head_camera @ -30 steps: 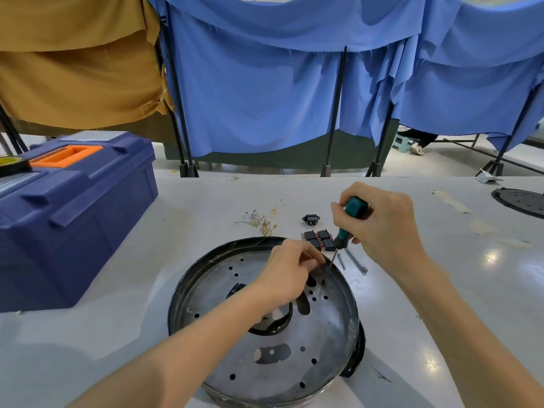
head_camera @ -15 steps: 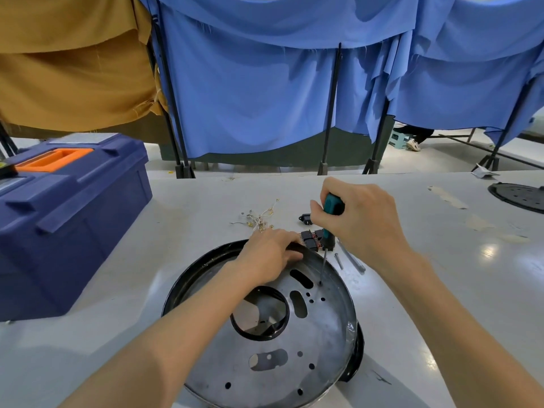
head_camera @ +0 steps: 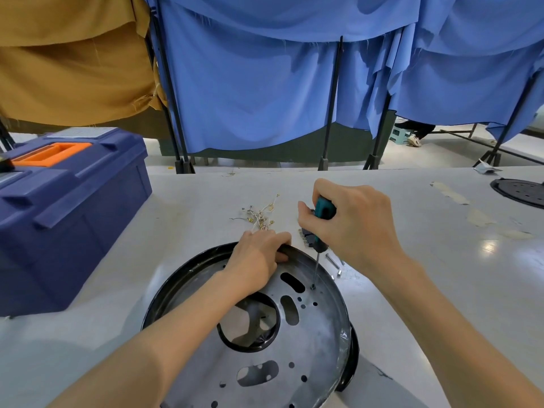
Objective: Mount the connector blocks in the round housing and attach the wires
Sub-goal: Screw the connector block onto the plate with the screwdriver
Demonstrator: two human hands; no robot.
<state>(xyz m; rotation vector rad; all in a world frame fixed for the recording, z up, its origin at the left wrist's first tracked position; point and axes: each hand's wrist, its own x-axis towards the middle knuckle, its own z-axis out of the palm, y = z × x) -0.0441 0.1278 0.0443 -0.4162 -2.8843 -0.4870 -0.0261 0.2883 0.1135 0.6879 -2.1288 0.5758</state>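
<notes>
The round metal housing (head_camera: pixel 318 343) with a black rim lies on the table in front of me, its grey plate full of holes and slots. My left hand (head_camera: pixel 256 257) grips the housing's far rim, fingers curled over the edge. My right hand (head_camera: pixel 350 225) holds a teal-handled screwdriver (head_camera: pixel 322 210) upright, its tip resting in a small hole of the plate near the far right rim. Black connector blocks (head_camera: pixel 306 237) lie on the table just behind the rim, partly hidden by my right hand. A small heap of thin wires (head_camera: pixel 260 214) with brass terminals lies beyond my left hand.
A dark blue toolbox (head_camera: pixel 67 207) with an orange handle stands at the left. Loose screws (head_camera: pixel 335 265) lie right of the housing. Another black round part (head_camera: pixel 521 191) sits at the far right table edge. Blue and tan cloths hang behind the table.
My left hand has moved from the plate's inside to the far rim and grips it. The screwdriver has swung upright and its tip has come down onto a hole in the plate.
</notes>
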